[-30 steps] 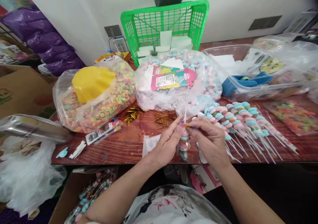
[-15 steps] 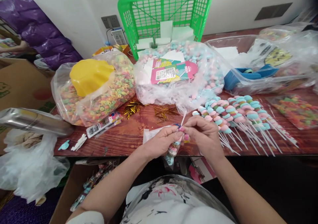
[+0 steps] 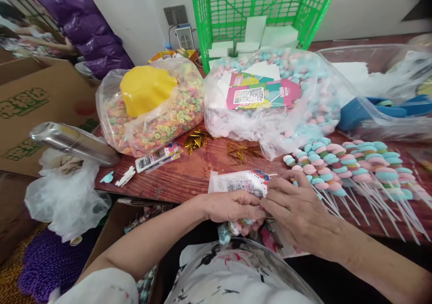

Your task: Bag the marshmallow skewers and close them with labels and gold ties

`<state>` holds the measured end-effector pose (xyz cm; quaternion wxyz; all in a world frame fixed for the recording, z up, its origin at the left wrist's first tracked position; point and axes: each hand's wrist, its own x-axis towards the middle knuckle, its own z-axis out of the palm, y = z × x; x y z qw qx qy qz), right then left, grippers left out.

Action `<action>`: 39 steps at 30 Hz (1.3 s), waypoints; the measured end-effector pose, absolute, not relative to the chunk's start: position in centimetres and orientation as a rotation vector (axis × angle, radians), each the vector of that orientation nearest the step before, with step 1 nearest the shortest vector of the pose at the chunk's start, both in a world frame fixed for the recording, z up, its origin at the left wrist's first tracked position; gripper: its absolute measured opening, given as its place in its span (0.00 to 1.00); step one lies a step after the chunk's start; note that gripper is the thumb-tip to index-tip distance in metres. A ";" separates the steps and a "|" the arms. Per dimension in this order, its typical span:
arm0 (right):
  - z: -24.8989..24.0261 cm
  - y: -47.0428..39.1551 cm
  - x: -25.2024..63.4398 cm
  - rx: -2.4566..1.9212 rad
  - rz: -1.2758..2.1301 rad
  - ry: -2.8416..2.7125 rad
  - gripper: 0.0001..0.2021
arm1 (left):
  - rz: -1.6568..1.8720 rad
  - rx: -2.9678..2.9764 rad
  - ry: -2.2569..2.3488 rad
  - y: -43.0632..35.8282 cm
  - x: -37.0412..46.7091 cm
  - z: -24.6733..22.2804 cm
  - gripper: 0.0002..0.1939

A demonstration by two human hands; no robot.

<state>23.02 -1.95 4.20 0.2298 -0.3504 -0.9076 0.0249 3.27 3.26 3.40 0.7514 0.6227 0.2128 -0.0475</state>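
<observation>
My left hand [image 3: 236,206] is closed around the top end of a candy skewer in a clear wrapper [image 3: 232,229]. Pastel blue and pink pieces of it show below my fingers, at the table's front edge. My right hand [image 3: 297,209] meets the left at that end, its thumb and fingers pinched together there. The fingers hide the wrapper's neck and the stick. Just behind my hands lies a stack of flat printed wrappers [image 3: 238,181]. Many pastel candy skewers [image 3: 357,160] with white sticks lie to the right.
Gold twist ties [image 3: 243,152] lie behind the wrappers. Bags of ring candy [image 3: 158,128] and pastel candy [image 3: 313,83] stand at the back, before a green crate [image 3: 202,25]. A steel flask [image 3: 76,142] lies tilted at left. An open carton [image 3: 111,236] stands below the table edge.
My view has shifted, so the table things appear further right. Both hands have come down toward my body with the wrapped skewer. The white stick that showed above them is now hidden.
</observation>
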 end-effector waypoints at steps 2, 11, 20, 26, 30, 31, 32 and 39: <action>3.2 -1.2 22.2 -1.132 0.259 -2.392 0.14 | 0.036 1.836 0.639 2.9 2.9 3.6 0.14; 3.1 1.3 19.6 -0.992 0.031 -2.425 0.13 | 0.166 1.575 0.872 4.5 -0.2 2.9 0.10; 2.0 5.5 19.1 -1.003 0.585 -2.503 0.12 | 0.509 1.848 0.967 3.7 -2.4 2.2 0.15; 1.0 10.2 20.8 -1.278 0.228 -2.495 0.07 | 0.694 1.071 1.154 4.6 -3.7 1.2 0.12; 0.0 10.4 20.0 -1.265 0.319 -2.539 0.10 | 0.803 0.737 1.139 4.7 -3.9 1.0 0.13; -0.2 10.4 20.0 -1.266 0.351 -2.513 0.10 | 0.804 0.711 1.134 4.6 -3.8 1.0 0.13; -0.3 10.5 20.0 -1.268 0.386 -2.477 0.10 | 0.803 0.699 1.130 4.5 -3.7 0.9 0.14; -0.1 11.3 22.6 -1.361 0.662 -2.062 0.09 | 0.820 0.696 1.023 5.4 -1.9 1.6 0.14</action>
